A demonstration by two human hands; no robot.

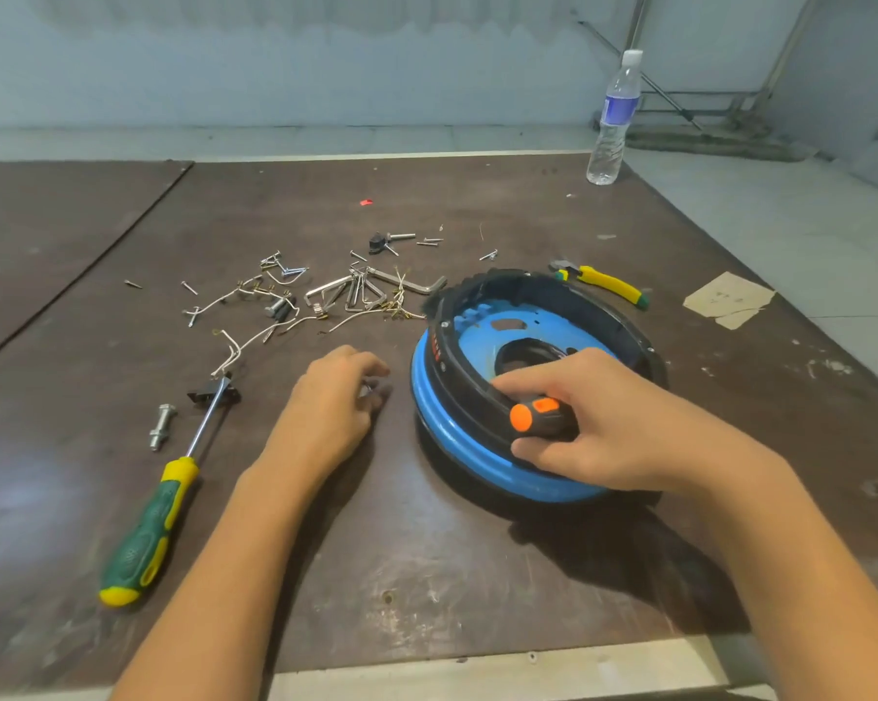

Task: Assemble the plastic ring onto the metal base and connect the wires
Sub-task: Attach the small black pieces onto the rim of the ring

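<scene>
The blue metal base (pixel 459 450) sits right of centre on the dark worktop (pixel 426 574), tilted so that its near rim lifts toward the camera, with the black plastic ring (pixel 553 290) seated inside its rim. The right hand (pixel 614 422) rests on the near edge of the ring, its fingers wrapped round the orange-and-black handle of a small screwdriver (pixel 540 417); the tool's tip is hidden. The left hand (pixel 333 407) lies on the worktop just left of the base, fingers curled over a small silver piece (pixel 366 392); whether it pinches that piece cannot be told. The white wires (pixel 254 336) with brass ends trail loose among scattered screws and a bunch of hex keys (pixel 361 293) in the middle of the frame, apart from the base. At lower left lie a green-and-yellow screwdriver (pixel 148 528) and a bolt (pixel 161 427). Yellow-handled pliers (pixel 603 283) lie just behind the base, and a water bottle (pixel 613 118) stands at upper right.
</scene>
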